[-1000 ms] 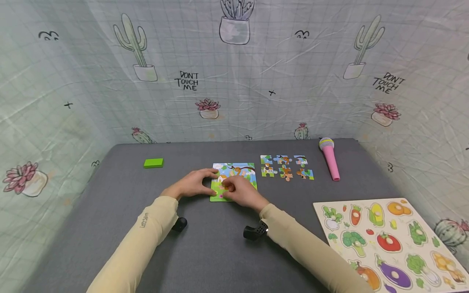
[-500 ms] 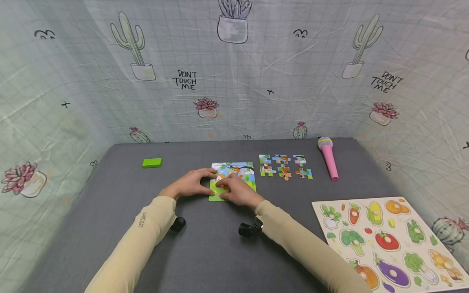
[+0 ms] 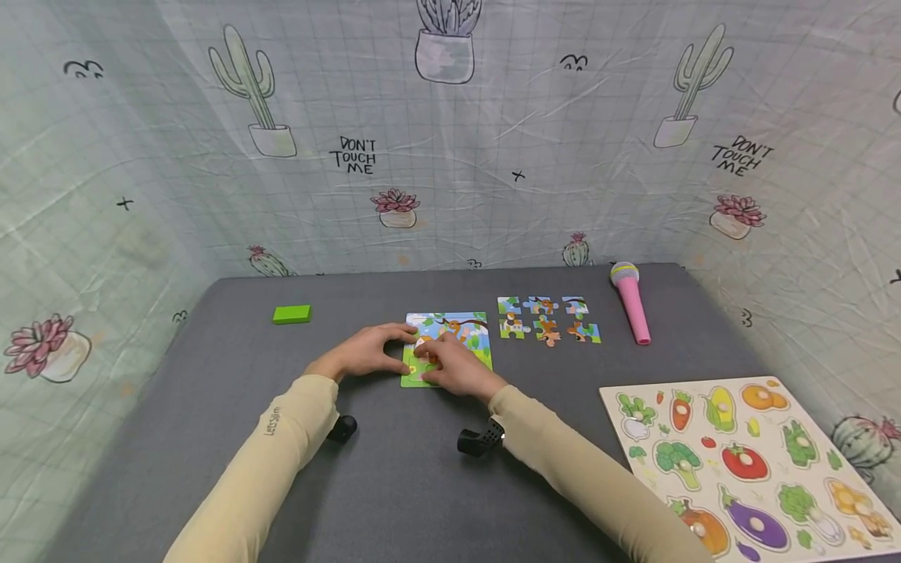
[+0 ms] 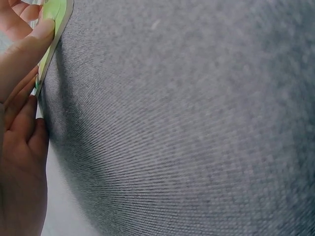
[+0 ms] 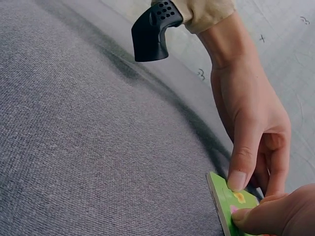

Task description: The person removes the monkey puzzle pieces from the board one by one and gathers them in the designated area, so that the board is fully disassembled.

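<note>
A small puzzle board (image 3: pixel 473 332) with a bright animal and house picture lies flat on the grey table. My left hand (image 3: pixel 366 350) holds its left side, thumb (image 4: pixel 45 30) on top of the near-left corner and fingertips along the edge. My right hand (image 3: pixel 461 366) reaches over the board, thumb and forefinger pinching a green puzzle piece (image 3: pixel 420 366) at its lower-left part. The fingers cover much of that piece, so how far it sits in the board cannot be seen. Several loose jigsaw pieces (image 3: pixel 547 330) are laid out in two rows right of the board.
A pink toy microphone (image 3: pixel 635 311) lies at the back right. At the near right is a large vegetable peg board (image 3: pixel 711 461). Toward the back left rests a green block (image 3: pixel 292 314). Patterned cloth walls (image 3: pixel 450 156) surround the grey table (image 3: pixel 394 477).
My right hand has shifted slightly left over the board with the puzzle piece, then stayed nearly still. My left hand keeps its place at the board's edge.
</note>
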Demonstrator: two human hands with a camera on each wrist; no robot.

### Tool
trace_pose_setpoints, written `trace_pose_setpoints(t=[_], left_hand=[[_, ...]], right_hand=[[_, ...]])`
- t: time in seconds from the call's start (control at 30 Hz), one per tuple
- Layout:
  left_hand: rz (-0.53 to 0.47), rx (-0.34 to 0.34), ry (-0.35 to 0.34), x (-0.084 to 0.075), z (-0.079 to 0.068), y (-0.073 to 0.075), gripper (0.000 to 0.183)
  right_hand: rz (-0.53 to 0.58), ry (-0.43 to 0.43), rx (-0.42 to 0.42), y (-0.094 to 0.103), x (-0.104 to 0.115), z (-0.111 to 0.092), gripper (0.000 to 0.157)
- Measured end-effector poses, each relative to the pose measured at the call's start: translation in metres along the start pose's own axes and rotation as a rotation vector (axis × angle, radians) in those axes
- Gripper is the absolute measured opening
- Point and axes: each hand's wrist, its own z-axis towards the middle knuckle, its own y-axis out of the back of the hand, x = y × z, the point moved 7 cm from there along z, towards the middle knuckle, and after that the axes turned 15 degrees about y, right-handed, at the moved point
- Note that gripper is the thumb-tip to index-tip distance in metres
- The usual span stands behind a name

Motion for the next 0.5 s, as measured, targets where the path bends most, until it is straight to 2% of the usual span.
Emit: trace_pose_setpoints(t=[0.3,0.5], left_hand=[[-0.005,-0.004,0.002,0.0002,0.0001,0.0002,0.056],[0.004,-0.008,0.001,-0.0019,-0.0007,0.0013,0.056]], right_hand=[[-0.011,0.027,-0.056,0.001,0.0009,-0.001,0.035],[-0.04,0.038,-0.065,0.002,0.002,-0.0014,0.035]])
